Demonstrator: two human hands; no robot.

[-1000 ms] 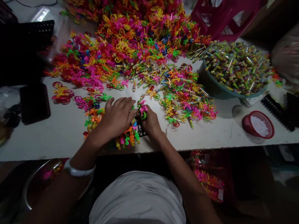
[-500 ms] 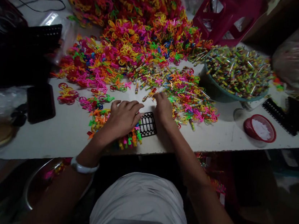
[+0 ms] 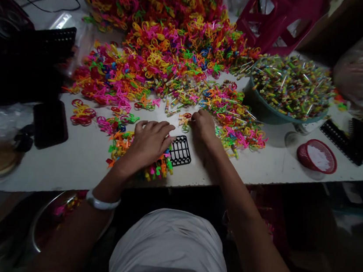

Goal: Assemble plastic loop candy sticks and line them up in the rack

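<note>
Head: right hand (image 3: 204, 127) now off grid (image 3: 181, 150)

Just left of the black grid's exposed bars (image 3: 180, 150), my left hand (image 3: 149, 142) lies palm down, fingers loosely bent, thumb toward them, while past their far right corner my right hand (image 3: 205, 126) curls, fingertips bunched, both forearms (image 3: 235, 186) outstretched.

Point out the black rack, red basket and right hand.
Black rack (image 3: 181, 150): head view, bare grid.
Red basket (image 3: 302, 157): head view, outer side wall.
Right hand (image 3: 204, 126): head view, back of the hand.
</note>
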